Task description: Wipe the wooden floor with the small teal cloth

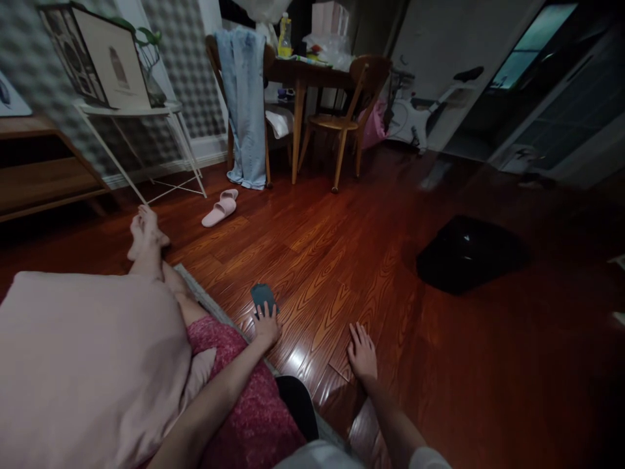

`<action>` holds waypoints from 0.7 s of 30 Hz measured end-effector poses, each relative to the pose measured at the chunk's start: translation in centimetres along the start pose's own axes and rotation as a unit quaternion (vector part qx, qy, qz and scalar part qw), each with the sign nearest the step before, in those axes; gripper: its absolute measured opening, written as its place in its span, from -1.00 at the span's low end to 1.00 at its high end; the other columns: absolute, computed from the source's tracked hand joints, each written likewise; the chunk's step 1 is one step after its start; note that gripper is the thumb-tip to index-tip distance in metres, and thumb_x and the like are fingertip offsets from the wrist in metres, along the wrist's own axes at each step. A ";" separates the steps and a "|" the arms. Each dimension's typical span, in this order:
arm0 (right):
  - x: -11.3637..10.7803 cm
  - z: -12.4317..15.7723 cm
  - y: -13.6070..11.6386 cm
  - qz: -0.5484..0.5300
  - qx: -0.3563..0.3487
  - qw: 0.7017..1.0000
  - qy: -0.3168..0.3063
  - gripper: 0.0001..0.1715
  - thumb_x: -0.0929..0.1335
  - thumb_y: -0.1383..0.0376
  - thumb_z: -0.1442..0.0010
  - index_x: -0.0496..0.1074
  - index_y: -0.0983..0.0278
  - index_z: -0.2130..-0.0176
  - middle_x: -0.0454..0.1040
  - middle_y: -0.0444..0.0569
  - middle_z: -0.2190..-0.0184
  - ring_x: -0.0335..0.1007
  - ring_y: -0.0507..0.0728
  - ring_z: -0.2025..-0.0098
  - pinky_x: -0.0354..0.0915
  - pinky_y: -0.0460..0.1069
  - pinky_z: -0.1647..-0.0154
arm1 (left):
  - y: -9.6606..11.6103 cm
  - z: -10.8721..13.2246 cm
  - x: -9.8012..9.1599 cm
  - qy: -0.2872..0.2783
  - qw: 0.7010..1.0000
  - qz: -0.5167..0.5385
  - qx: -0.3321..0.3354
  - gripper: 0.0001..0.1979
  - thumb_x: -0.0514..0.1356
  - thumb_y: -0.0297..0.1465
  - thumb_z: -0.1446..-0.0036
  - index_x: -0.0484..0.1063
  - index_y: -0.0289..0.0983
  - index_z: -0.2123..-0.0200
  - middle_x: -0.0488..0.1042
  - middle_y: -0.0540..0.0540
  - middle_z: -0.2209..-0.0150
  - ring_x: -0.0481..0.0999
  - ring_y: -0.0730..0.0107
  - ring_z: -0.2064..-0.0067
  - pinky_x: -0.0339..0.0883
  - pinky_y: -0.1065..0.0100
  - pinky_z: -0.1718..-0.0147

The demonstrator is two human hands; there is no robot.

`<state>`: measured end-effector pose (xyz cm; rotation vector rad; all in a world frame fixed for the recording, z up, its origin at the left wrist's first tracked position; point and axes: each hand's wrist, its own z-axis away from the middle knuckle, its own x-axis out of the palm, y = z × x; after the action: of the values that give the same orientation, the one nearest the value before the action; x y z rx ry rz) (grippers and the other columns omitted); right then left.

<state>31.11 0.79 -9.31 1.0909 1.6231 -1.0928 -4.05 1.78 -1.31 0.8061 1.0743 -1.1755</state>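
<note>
My left hand (267, 327) reaches out with its fingers spread, and the fingertips overlap the near end of a flat, dark teal rectangular object (262, 294). This object looks like a phone or a small pouch; I cannot tell which. It appears to lie on the wooden floor (312, 273). To the right, my right hand (362, 353) is held out over the bare boards, fingers extended and holding nothing. Whether either palm rests on the floor is not clear. A large pale pink pillow (92, 365) covers the left, beside red patterned cloth (244, 417).
Bare legs (151, 251) stretch out past the pillow. Pink slippers (219, 212) lie beyond them. A black, shiny bulky object (469, 254) sits on the right floor. Farther back are a wooden chair (349, 120), jeans (244, 104) draped over another chair, a white side table (131, 112) and an exercise bike (415, 117).
</note>
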 end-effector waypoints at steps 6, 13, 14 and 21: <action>0.0 0.0 0.1 0.002 -0.005 1.000 0.007 -0.26 0.13 0.31 -0.31 0.04 0.17 -0.44 0.11 0.01 -0.43 -0.07 0.16 -0.46 0.02 0.17 -0.39 | 5.9 4.8 2.4 -0.020 0.976 -0.021 0.218 -0.32 0.09 -0.04 -0.28 0.17 -0.13 -0.40 0.08 -0.29 -0.43 0.05 -0.32 -0.40 -0.31 -0.35 -0.30; 0.1 0.1 0.3 -0.005 -0.003 1.000 0.004 -0.25 0.13 0.29 -0.32 0.00 0.13 -0.45 0.14 0.01 -0.42 -0.04 0.16 -0.45 0.00 0.19 -0.39 | 7.8 4.9 3.7 0.029 0.952 0.015 0.305 -0.20 0.16 0.04 -0.23 0.12 -0.20 -0.42 0.17 -0.34 -0.39 0.12 -0.15 -0.38 -0.40 -0.25 -0.34; 0.2 0.1 0.3 -0.006 -0.002 1.000 0.004 -0.25 0.13 0.29 -0.32 -0.02 0.13 -0.45 0.14 0.00 -0.42 -0.04 0.16 -0.45 0.00 0.19 -0.39 | 7.4 4.3 3.9 0.021 0.947 0.017 0.319 -0.13 0.17 0.08 -0.20 0.04 -0.18 -0.44 0.04 -0.33 -0.44 0.02 -0.13 -0.42 -0.36 -0.25 -0.34; 0.0 0.1 0.0 -0.005 0.002 1.000 0.005 -0.26 0.12 0.31 -0.33 -0.01 0.13 -0.45 0.16 0.01 -0.41 -0.03 0.16 -0.45 -0.01 0.18 -0.40 | 5.6 1.2 3.8 0.021 0.959 0.028 0.281 -0.02 0.16 0.16 -0.17 -0.12 -0.15 -0.48 -0.26 -0.30 -0.49 -0.21 -0.09 -0.47 -0.20 -0.22 -0.33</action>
<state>31.13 0.74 -9.33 1.0940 1.6374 -1.1004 1.82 0.76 -4.74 1.2953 0.7444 -1.4413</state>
